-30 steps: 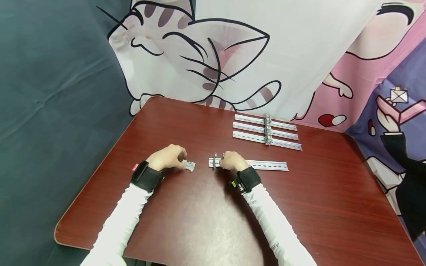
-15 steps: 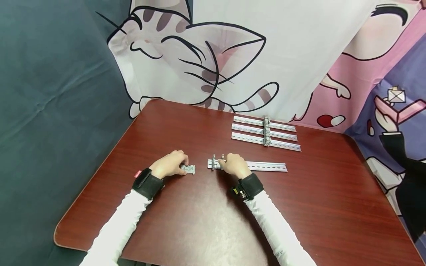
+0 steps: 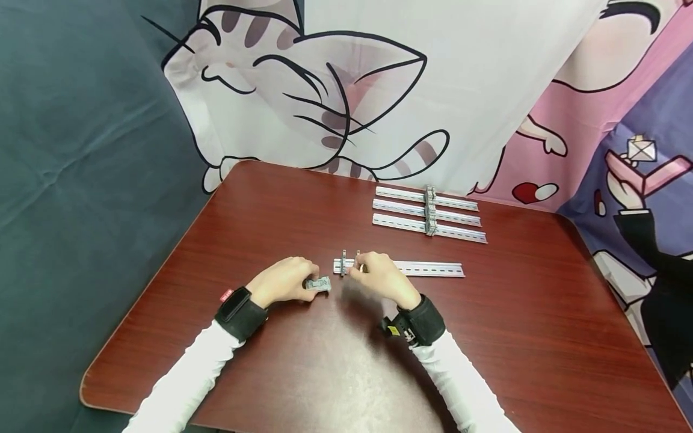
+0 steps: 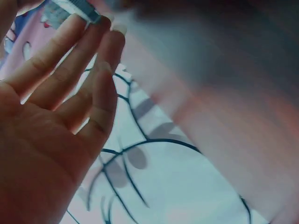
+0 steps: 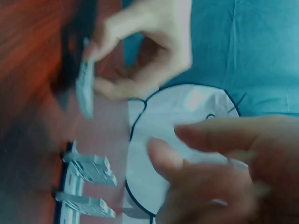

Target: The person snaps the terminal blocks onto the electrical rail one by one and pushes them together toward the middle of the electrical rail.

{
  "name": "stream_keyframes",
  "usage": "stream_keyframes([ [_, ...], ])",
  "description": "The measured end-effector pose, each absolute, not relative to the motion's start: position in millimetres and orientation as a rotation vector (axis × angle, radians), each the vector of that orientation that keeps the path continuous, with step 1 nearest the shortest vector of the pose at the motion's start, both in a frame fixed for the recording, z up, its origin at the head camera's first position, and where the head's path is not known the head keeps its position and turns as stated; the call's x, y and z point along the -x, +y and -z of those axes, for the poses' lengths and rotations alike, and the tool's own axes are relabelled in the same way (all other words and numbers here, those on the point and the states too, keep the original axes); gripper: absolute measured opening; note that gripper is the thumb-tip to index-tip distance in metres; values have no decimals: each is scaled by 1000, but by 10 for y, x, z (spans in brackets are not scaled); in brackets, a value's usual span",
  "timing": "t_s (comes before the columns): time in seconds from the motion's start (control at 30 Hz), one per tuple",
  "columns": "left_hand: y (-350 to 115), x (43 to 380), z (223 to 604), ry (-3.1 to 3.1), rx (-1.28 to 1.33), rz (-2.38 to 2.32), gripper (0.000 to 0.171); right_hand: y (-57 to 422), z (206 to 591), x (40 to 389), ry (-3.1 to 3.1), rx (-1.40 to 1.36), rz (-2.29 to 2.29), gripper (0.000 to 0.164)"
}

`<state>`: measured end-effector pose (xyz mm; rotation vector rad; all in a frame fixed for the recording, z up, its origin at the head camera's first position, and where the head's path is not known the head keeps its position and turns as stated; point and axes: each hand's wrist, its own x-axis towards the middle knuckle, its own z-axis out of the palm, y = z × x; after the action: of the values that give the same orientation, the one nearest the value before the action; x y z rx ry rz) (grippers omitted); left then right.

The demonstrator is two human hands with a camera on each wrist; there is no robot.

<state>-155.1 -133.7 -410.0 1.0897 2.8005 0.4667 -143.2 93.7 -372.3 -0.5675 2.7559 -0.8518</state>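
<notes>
My left hand (image 3: 284, 281) pinches a flat grey DIN-rail terminal block (image 3: 319, 284) between thumb and fingers, left of the near metal rail (image 3: 428, 269). In the right wrist view the held block stands on edge at the fingertips, above the table. Two thin grey terminal blocks, a front one (image 5: 88, 205) and another (image 5: 93, 169), stand upright side by side on the rail's left end. My right hand (image 3: 384, 278) hovers over the rail beside them; its thumb and forefinger are apart with nothing between. The left wrist view shows the block only partly, at the top edge.
Three more slotted rails (image 3: 400, 224) lie parallel at the back right of the brown table (image 3: 260, 210), with a row of grey terminal blocks (image 3: 431, 210) across their middles. A printed cloth (image 3: 379, 72) hangs behind the table, and a plain green one (image 3: 81, 180) at left.
My left hand has taken hold of the loose terminal block and moved it right, towards the rail. My right hand has drawn back slightly from the rail's blocks, its fingers parted.
</notes>
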Motion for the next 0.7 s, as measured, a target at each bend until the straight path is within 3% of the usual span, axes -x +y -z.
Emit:
stream_keyframes([
  [0.1,-1245,1507,4025,2806,-1222,-502,10,924,3740,1424,2679,663,865,14],
  [0.2,-1142,1468,3971,2819,-1371,-538,12,944,3775,1429,2625,737,861,18],
  [0.43,-920,1439,3994,2850,-1701,-605,26,1151,3818,1477,2591,705,900,12],
  [0.7,-885,1519,4129,2992,-1701,-672,25,1676,3815,1552,2514,433,1103,11],
])
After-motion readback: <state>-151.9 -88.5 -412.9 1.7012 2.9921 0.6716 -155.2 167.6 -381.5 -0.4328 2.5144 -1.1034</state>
